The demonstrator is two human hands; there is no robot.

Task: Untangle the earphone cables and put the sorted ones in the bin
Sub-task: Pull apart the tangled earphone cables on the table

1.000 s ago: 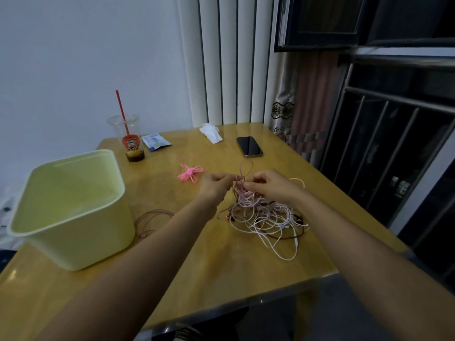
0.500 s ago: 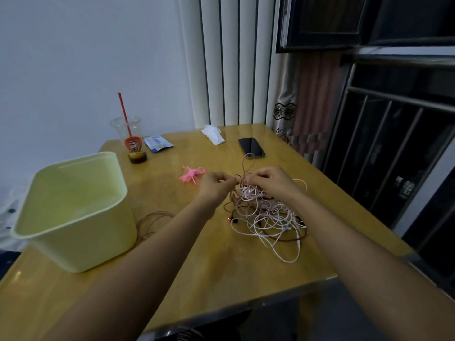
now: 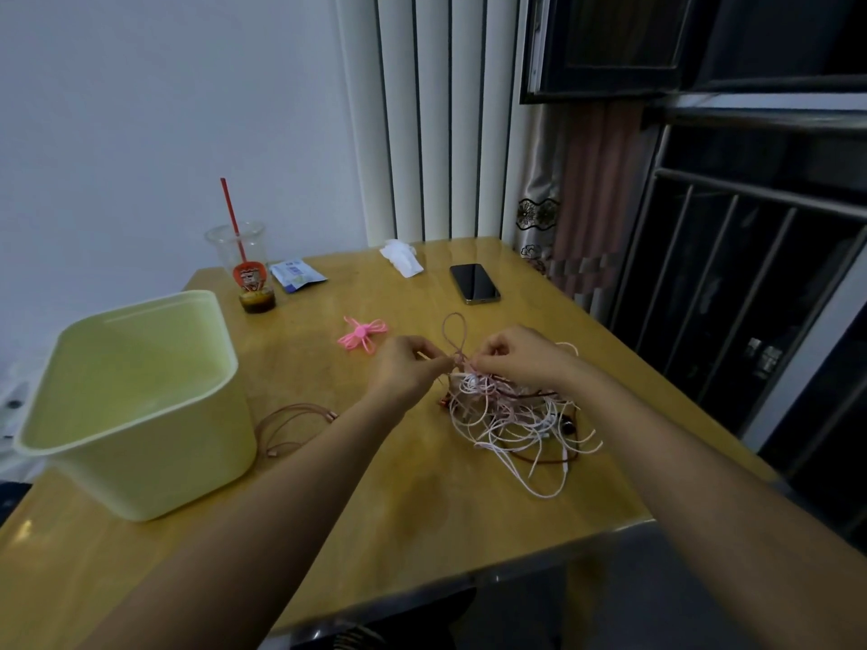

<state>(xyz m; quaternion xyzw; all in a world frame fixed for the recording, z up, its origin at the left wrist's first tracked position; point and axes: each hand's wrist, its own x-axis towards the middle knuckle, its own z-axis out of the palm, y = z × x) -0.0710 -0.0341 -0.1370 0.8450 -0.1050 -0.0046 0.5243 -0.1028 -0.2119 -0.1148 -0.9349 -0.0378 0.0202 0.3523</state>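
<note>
Table [image 3: 422, 499]: left hand [image 3: 406, 368], right hand [image 3: 520, 354] pinch tangle [image 3: 506, 415]; bin [image 3: 140, 443] left edge.

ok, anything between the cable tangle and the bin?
Nothing blocking. Between the tangle and the bin only a loose cable lies flat on the table, and the left forearm crosses there.

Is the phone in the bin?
No, the phone lies on the table beyond the cable tangle, well apart from the bin.
</note>
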